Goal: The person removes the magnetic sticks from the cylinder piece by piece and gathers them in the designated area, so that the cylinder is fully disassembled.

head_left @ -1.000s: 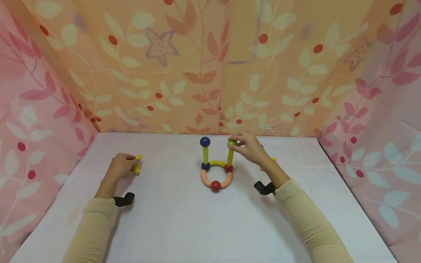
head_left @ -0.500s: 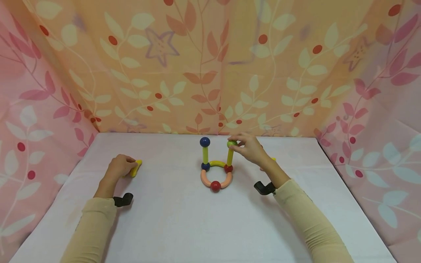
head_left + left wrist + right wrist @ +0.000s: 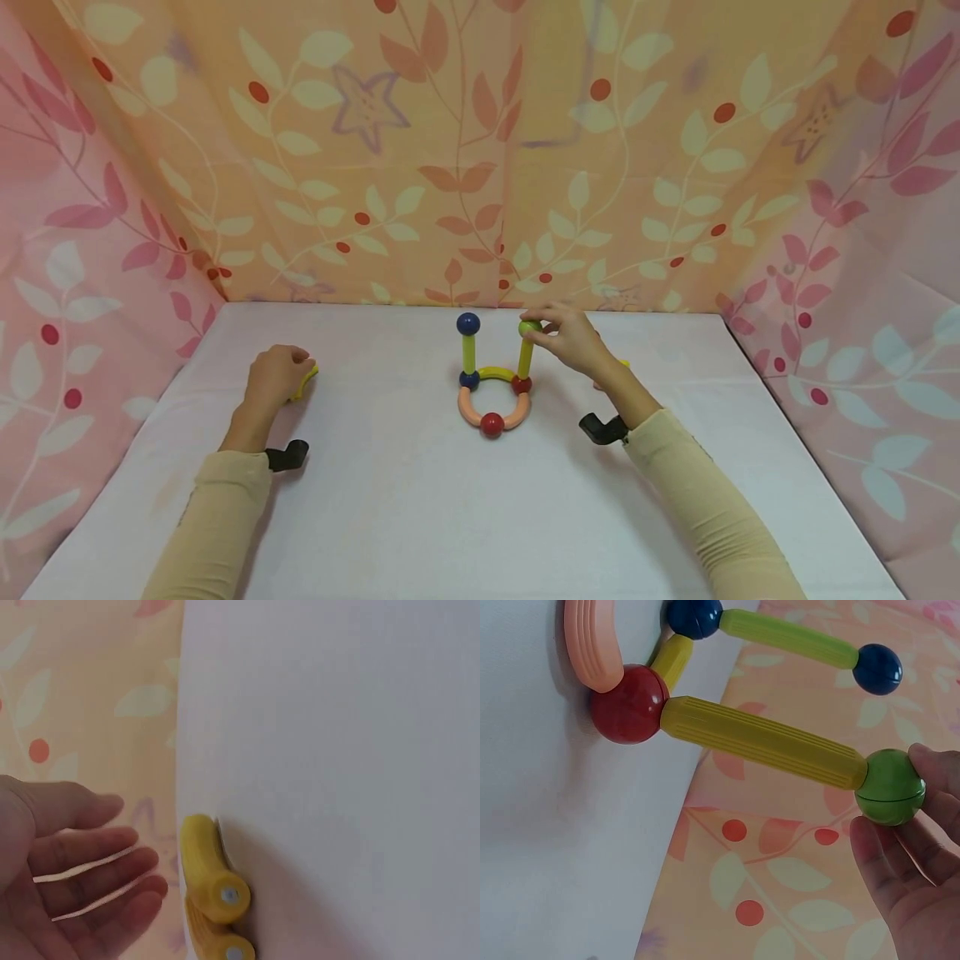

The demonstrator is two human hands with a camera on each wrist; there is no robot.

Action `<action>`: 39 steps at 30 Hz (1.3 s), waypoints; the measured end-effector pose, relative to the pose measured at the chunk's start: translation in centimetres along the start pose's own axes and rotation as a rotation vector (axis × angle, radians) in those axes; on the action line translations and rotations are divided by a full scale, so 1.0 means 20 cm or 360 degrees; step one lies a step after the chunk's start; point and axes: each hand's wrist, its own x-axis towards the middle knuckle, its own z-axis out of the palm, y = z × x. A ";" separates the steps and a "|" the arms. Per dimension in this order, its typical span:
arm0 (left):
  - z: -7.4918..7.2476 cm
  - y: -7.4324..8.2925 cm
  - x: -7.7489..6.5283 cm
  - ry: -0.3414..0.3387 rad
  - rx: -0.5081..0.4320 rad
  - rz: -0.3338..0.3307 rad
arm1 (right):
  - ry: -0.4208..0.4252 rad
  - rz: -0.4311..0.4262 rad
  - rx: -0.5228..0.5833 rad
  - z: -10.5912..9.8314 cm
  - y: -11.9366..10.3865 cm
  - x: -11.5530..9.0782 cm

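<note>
left side: left hand [image 3: 276, 373] released, fingers loosely bent; left wrist view shows a gap between fingertips and two yellow curved pieces [image 3: 204, 851], which lie close together, metal discs at their ends, on the white-covered table [image 3: 405, 500]. black wrist mount [image 3: 288, 456] at the sleeve cuff.

centre: a ring lies on the table. lower blue ball [image 3: 468, 379] at its left rear, carrying an upright light-green stick [image 3: 468, 354] topped by upper blue ball [image 3: 468, 324]. left pink arc [image 3: 468, 407] runs from lower blue ball to front red ball [image 3: 492, 425]; right pink arc [image 3: 517, 412] runs on to rear red ball [image 3: 521, 384]; yellow arc [image 3: 497, 372] closes the back. yellow stick [image 3: 526, 357] stands on rear red ball, slightly tilted in head view, green ball [image 3: 891, 787] touching its top end.

right side: right hand [image 3: 566, 337] pinches green ball between thumb and fingers. beyond its wrist, a yellow piece [image 3: 625, 362] and a pink piece [image 3: 597, 385], both mostly hidden.
</note>
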 end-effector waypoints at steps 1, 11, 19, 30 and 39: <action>0.00 0.01 0.00 -0.0001 -0.0029 0.0033 | 0.0000 0.0006 0.0000 0.00 0.00 0.00; 0.05 0.09 -0.01 -0.0022 -0.0294 0.0235 | -0.0009 0.0044 0.0021 0.00 -0.01 0.00; 0.11 0.24 -0.04 -0.0036 -0.0447 0.0276 | -0.0017 0.0023 0.0015 -0.01 0.00 0.00; 0.20 0.41 -0.10 0.0065 -0.0684 0.0479 | -0.0018 0.0010 0.0035 -0.01 0.01 0.00; 0.25 0.55 -0.15 0.0122 -0.0912 0.0664 | -0.0049 -0.0007 0.0079 -0.01 0.00 0.00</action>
